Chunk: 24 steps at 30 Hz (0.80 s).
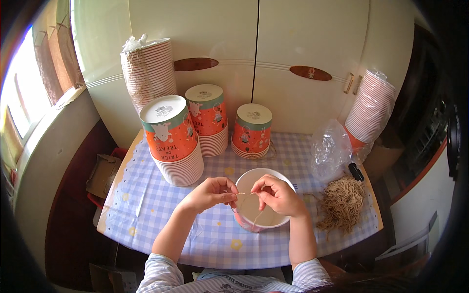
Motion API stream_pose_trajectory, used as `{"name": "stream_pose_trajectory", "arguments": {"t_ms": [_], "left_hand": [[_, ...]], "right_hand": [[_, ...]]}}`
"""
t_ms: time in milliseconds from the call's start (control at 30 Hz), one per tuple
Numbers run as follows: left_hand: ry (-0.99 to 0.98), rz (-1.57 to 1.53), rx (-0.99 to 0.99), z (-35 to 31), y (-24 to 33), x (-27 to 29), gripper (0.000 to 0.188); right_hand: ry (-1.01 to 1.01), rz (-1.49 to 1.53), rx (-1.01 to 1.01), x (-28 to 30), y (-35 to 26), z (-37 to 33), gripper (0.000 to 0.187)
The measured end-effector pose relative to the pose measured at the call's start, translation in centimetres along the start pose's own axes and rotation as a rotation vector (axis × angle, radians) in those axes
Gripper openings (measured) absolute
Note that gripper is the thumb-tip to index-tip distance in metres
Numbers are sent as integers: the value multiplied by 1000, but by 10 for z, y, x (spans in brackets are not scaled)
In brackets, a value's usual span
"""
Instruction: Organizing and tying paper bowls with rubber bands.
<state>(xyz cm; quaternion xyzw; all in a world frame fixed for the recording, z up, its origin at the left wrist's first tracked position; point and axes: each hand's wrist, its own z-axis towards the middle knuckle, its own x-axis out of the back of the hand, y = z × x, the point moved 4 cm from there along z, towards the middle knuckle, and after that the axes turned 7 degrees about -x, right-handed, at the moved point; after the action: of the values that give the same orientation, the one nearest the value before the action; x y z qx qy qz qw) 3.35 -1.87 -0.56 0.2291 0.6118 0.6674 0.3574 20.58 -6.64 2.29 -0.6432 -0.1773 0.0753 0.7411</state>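
Note:
My left hand (211, 194) and my right hand (280, 196) are raised over an open paper bucket (267, 173). The bucket stands upright, white inside, with some orange showing on its outer wall. Each hand pinches a thin beige string (257, 218) between thumb and fingertips. A small gap separates the two sets of fingertips, and part of the string hangs down across the bucket's near rim. Whether the string is fastened to the bucket, I cannot tell. To the right of my right hand lies a heap of cut beige strings (343, 201).
Upside-down orange and green buckets are nested in stacks (178, 163), (207, 110) and a short stack (253, 134). Plastic-wrapped stacks stand at back left (149, 71) and right (371, 110). A clear bag (330, 149) and black object (355, 171) sit by the strings. Cabinet doors (303, 44) close off the back.

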Motion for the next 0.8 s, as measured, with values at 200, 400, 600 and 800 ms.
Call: {"name": "stream_pose_trajectory", "arguments": {"t_ms": [200, 400, 600, 800], "left_hand": [[8, -49, -17, -2, 6, -5, 9], [73, 21, -20, -6, 9, -3, 9], [216, 217, 18, -4, 10, -6, 12], [146, 244, 14, -5, 9, -20, 11]], "right_hand": [[1, -287, 7, 0, -4, -4, 12], [-40, -445, 50, -7, -3, -3, 18], [-27, -180, 30, -5, -7, -8, 17], [56, -158, 174, -10, -7, 0, 11]]}}
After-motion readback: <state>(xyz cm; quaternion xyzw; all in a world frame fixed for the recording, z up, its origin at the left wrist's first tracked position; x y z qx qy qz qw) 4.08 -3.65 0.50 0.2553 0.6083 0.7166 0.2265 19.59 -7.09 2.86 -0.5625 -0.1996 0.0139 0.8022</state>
